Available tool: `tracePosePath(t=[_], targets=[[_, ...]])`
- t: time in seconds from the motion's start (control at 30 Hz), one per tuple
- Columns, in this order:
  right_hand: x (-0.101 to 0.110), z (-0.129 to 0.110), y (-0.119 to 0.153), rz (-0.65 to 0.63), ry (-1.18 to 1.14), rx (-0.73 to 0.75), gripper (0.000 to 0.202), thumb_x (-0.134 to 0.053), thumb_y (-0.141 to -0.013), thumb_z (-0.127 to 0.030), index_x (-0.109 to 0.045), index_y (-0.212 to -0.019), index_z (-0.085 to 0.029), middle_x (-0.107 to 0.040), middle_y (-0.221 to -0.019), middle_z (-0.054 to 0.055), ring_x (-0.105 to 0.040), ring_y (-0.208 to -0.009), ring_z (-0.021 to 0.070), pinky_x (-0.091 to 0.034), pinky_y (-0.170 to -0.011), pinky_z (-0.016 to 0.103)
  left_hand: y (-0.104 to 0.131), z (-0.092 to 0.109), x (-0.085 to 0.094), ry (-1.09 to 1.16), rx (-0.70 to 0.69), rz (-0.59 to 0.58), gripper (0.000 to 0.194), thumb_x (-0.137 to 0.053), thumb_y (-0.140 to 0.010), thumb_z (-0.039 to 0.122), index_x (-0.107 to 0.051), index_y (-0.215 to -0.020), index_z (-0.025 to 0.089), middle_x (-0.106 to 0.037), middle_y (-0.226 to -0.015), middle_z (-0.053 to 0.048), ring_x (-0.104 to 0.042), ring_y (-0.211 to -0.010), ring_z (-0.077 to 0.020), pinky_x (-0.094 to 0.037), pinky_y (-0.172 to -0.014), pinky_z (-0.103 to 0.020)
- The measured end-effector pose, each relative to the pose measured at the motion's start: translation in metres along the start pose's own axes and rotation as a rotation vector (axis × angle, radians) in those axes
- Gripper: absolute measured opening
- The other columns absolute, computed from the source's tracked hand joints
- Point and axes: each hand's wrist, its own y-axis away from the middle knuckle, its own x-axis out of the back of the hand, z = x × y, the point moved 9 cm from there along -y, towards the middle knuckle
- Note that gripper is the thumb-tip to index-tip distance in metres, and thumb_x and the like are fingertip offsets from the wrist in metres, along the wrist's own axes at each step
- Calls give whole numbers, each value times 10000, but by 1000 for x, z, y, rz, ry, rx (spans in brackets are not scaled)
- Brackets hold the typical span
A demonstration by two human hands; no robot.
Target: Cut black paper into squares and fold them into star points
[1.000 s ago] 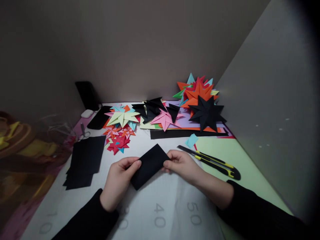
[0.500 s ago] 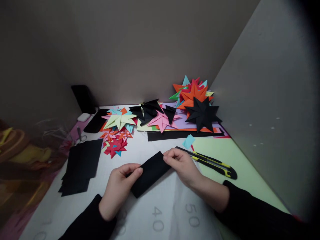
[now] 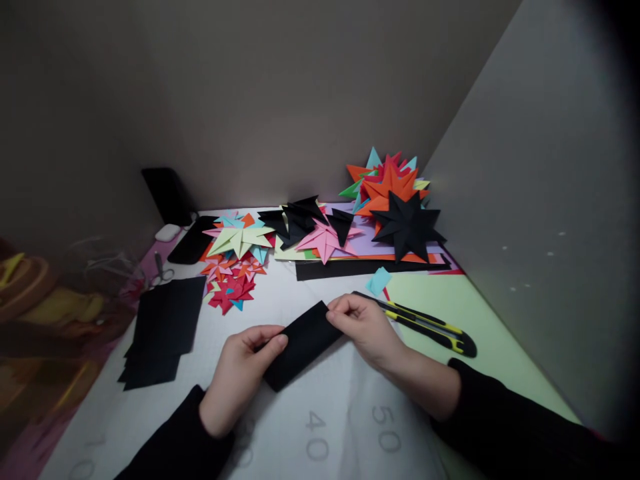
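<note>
A black paper rectangle (image 3: pixel 306 345), which looks folded, is held at a slant over the white mat. My left hand (image 3: pixel 243 373) pinches its left end between thumb and fingers. At the upper right end, my right hand (image 3: pixel 367 330) grips the paper's edge in a pinch. Just behind my right hand lies a yellow and black utility knife (image 3: pixel 435 331), and a small light blue paper piece (image 3: pixel 379 281) rests near it. To the left is a stack of black paper sheets (image 3: pixel 167 320).
Colourful folded paper stars (image 3: pixel 240 240) are piled at the back left. More stars, with a black star (image 3: pixel 409 227) in front, lean at the back right. Black folded pieces (image 3: pixel 300 220) sit between. Scissors (image 3: pixel 161 270), a phone (image 3: pixel 193 241) and a white case (image 3: pixel 167 232) lie far left.
Hardly anything differs. Both hands keep their pinch on the black paper, and the whole view has shifted very slightly.
</note>
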Motion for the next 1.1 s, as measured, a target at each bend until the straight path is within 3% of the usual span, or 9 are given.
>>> tracePosePath(t=[0.8, 0.93, 1.03, 1.1], targets=[[-1, 5, 1, -1, -12, -40, 225, -658, -739, -254, -500, -595, -185, -573, -729, -14, -493, -693, 126, -359, -670, 263, 0, -3, -1, 10, 35, -6, 339, -740, -647, 409, -726, -841, 131, -725, -818, -85, -604, -703, -180, -441, -652, -279], [-2, 1, 2, 0, 0, -43, 171, -663, -721, -236, -503, -676, -198, -547, -712, -34, -484, -660, 110, -356, -629, 241, 1, -3, -1, -18, 15, -5, 313, -728, -665, 414, -726, -817, 141, -717, -770, -67, -588, -664, -161, -426, -611, -256], [-10, 1, 5, -62, 22, -84, 213, -676, -690, -211, -521, -836, -226, -515, -680, -63, -465, -608, 99, -339, -571, 222, 3, 0, -4, -50, -3, -32, 272, -717, -676, 395, -729, -794, 150, -714, -746, -57, -587, -658, -159, -427, -608, -250], [-18, 4, 7, -155, 102, -133, 168, -668, -698, -232, -557, -822, -208, -518, -649, -56, -459, -582, 101, -331, -545, 224, 5, 3, -8, -77, -23, -63, 236, -705, -689, 371, -732, -778, 154, -715, -749, -56, -592, -669, -163, -430, -616, -250]])
